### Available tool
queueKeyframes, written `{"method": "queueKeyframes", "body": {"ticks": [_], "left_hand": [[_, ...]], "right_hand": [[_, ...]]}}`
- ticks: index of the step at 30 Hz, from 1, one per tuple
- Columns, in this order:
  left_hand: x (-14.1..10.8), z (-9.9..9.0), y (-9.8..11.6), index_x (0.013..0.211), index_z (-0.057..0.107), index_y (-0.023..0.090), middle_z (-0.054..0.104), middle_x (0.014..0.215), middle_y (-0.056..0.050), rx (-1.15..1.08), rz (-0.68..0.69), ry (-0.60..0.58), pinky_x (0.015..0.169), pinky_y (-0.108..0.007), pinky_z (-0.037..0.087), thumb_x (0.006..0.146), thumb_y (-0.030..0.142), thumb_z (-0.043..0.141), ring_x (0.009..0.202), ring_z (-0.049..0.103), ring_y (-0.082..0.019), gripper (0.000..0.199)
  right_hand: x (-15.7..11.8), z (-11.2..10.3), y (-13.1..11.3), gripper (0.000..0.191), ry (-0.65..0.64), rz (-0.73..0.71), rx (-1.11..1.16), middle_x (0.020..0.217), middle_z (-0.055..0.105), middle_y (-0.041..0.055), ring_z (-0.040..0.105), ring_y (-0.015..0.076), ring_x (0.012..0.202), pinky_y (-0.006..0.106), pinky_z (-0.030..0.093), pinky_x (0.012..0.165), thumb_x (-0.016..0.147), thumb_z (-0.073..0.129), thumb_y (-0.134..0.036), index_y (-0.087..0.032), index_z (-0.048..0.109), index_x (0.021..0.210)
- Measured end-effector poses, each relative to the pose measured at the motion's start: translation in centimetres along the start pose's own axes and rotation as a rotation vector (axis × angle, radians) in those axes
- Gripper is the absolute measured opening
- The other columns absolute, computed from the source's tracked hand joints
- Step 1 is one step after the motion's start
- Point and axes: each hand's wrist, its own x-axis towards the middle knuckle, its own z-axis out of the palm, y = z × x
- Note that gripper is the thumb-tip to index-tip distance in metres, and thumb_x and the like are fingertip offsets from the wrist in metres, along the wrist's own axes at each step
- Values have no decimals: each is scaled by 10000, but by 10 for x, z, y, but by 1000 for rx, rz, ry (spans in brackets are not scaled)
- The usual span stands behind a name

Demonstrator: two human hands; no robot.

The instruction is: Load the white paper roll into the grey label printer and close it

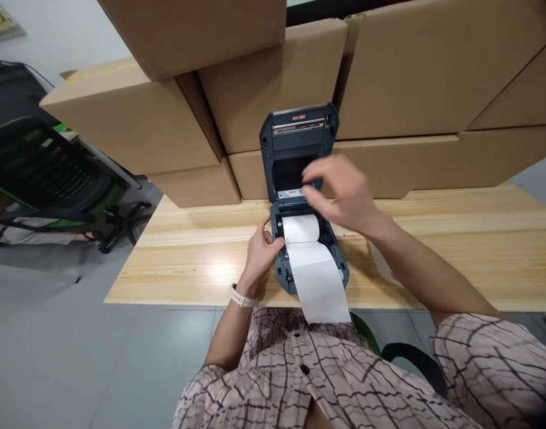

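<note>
A dark grey label printer [281, 271] stands on the table with its lid [266, 161] raised upright. Inside its bay sits a roll of white label paper [302, 228], and a loose strip [320, 280] runs out over the front and past the table edge. My left hand [261, 253] grips the left side of the printer base, thumb on the rim near the roll. In front of the lid hovers my right hand [342, 190], slightly blurred, thumb and fingers apart with nothing seen between them. It hides part of the lid's right side.
Large cardboard boxes [402, 71] are stacked along the back of the wooden table [196, 256], close behind the lid. At the far left a black and green office chair [44, 167] stands on the grey floor, with part of a person's leg beside it.
</note>
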Motion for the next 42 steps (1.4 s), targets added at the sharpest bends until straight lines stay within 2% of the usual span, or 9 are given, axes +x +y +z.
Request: {"method": "queueKeyframes", "body": {"ticks": [3,5,12,16,20,26,31,37,42], "left_hand": [[4,-5,10,1572,511,149,517,656,77,148,-16,-62,662,-301,349,785,230,634,648,515,-186,801],[6,-9,17,1596,482,138,552,657,63,239,-22,-99,667,-316,352,779,232,606,647,533,-204,831],[7,-14,26,1630,436,101,611,685,14,379,18,-159,679,-342,378,780,261,557,674,587,-248,873],[8,-13,23,1626,444,108,568,651,32,309,0,-169,665,-337,359,779,265,566,635,545,-231,870],[7,-11,17,1654,415,106,519,627,55,191,-10,-167,643,-323,345,777,269,578,622,516,-209,907],[6,-10,14,1635,459,106,487,597,75,147,7,-145,637,-317,336,759,242,573,595,477,-181,894],[7,-9,8,1637,457,116,472,596,82,107,16,-130,617,-306,328,757,247,578,584,454,-171,898],[9,-8,0,1635,449,129,483,607,79,57,16,-135,583,-282,328,765,240,574,570,448,-154,886],[9,-9,-1,1636,455,165,473,613,79,46,29,-131,568,-278,317,774,232,575,563,429,-149,872]], "right_hand": [[-17,11,-3,435,-572,-6,14,1246,769,153,714,369,1141,529,563,996,996,620,-434,-211,657,1369],[-17,22,-1,616,-787,28,-22,1317,756,189,705,399,1167,547,546,1012,953,674,-452,-189,580,1501],[4,41,0,1110,-969,78,-17,1538,649,243,688,456,1302,569,541,1055,811,803,-418,-180,259,1749],[4,21,8,1111,-912,40,234,1488,695,167,709,383,1258,501,574,1044,757,835,-407,-222,321,1724],[-7,-26,26,1080,-710,10,520,1473,673,101,676,317,1299,442,559,1116,766,871,-440,-278,359,1702],[-32,-83,67,1131,-402,310,452,1383,660,98,665,290,1231,403,585,1037,734,921,-502,-336,356,1700],[-41,-58,108,1150,-417,471,231,1357,694,133,696,355,1175,519,579,1085,688,899,-531,-250,401,1686],[-47,-7,128,1058,-488,497,291,1557,634,145,628,406,1412,583,487,1227,704,851,-444,-240,428,1652],[-87,-31,148,1011,-279,646,577,1607,611,171,565,371,1517,630,438,1275,806,842,-522,-258,389,1671]]}}
